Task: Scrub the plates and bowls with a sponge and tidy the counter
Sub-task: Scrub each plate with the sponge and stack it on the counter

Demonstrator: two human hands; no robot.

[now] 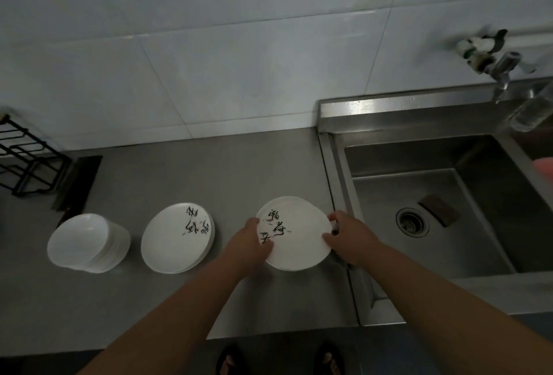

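One wide-angle camera sits at the person's head, facing forward and steeply down over the matte grey counter. The pale tiled wall fills the upper half of the view, and two sandalled feet show at the bottom edge. At arm's length from the lens, near the middle, the left hand and the right hand grip the white round plate with black brush lettering. The stainless steel sink lies to the right and the black wire rack is cut off by the left edge. Straight lines bow toward the corners.
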